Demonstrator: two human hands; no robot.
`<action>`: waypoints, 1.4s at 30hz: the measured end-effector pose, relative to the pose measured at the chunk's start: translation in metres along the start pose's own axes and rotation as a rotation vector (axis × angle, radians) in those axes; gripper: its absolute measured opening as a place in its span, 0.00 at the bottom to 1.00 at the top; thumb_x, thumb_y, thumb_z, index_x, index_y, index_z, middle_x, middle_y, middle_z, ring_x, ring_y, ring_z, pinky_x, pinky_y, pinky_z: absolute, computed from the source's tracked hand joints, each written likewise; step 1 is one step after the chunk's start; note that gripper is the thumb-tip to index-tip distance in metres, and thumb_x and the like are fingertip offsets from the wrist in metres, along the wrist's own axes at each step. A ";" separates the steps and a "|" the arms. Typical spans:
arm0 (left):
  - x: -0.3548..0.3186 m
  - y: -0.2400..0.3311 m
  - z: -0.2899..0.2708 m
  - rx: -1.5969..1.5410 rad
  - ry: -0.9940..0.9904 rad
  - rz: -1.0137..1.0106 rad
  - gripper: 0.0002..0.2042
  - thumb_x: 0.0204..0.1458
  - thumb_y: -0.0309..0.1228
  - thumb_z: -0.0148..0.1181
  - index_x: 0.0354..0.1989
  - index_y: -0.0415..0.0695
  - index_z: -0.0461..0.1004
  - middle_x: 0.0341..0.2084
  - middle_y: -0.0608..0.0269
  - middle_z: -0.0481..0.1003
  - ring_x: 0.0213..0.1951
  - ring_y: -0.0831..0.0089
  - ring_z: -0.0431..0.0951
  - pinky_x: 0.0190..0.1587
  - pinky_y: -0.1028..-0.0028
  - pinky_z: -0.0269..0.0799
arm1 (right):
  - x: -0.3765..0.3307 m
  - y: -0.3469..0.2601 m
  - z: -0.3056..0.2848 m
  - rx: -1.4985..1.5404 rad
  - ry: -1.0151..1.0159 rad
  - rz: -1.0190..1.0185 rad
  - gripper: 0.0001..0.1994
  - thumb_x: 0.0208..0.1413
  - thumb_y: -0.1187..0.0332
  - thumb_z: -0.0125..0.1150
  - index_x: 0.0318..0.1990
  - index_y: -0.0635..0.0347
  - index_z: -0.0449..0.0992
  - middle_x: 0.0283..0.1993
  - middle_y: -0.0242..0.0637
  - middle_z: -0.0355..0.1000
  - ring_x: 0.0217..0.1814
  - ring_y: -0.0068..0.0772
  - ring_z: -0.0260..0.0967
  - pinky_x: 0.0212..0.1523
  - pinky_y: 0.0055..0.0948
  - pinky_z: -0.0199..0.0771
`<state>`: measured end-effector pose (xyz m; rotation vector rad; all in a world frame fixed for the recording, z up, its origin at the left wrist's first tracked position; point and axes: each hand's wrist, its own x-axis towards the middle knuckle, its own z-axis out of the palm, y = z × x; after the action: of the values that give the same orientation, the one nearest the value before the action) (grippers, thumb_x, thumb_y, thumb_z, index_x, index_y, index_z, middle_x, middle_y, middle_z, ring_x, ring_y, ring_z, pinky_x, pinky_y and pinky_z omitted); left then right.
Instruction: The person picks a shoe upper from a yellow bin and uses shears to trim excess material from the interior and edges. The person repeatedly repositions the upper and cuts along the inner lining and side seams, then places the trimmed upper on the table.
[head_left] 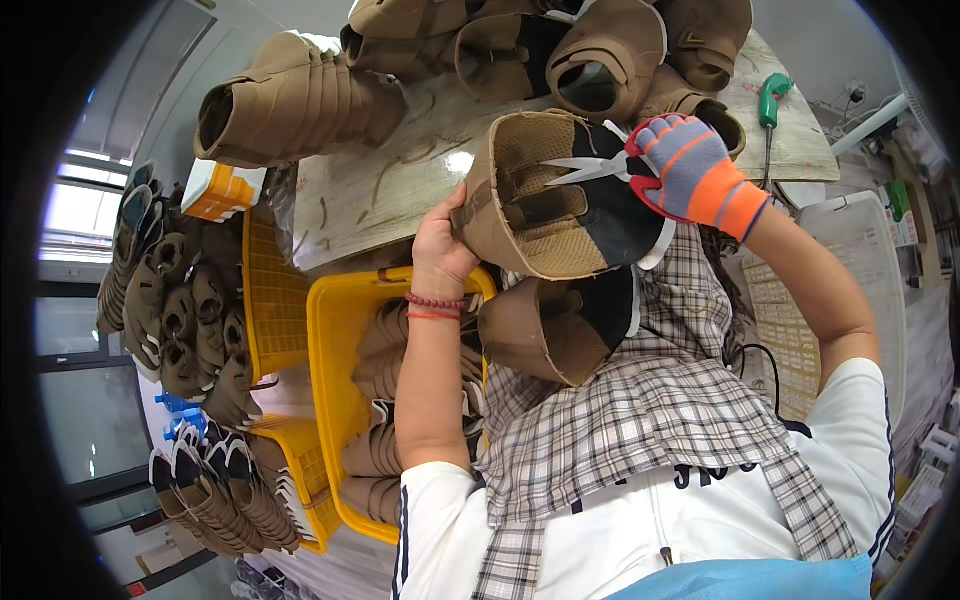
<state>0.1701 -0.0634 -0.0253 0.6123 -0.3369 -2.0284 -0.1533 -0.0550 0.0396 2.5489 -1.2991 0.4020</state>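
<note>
Left grip [445, 240]: clasped a brown shoe upper [540, 215] by its side.
Right grip [690, 163]: held red-handled scissors [605, 168], blades parted, across the opening.
Shoe upper: hung near the desk [400, 205], above another upper [532, 330].

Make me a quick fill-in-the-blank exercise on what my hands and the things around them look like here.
1. The right hand wears a glove, but the left hand is ____.
2. The scissors beside the shoe upper have ____ handles.
3. The basket nearest the left forearm is ____.
4. The corded tool on the table is ____.

Missing words: bare; red; yellow; green.
</note>
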 end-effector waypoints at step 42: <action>-0.013 -0.008 -0.002 -0.110 0.212 0.113 0.16 0.59 0.30 0.47 0.53 0.35 0.66 0.50 0.52 0.71 0.51 0.58 0.72 0.57 0.58 0.67 | -0.005 -0.005 0.035 0.213 0.014 0.307 0.15 0.49 0.56 0.61 0.39 0.55 0.75 0.31 0.38 0.76 0.35 0.40 0.75 0.35 0.32 0.74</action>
<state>0.1708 -0.0479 -0.0266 0.7155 -0.1297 -1.8414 -0.1475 -0.0602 0.0045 2.5055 -1.7340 0.6480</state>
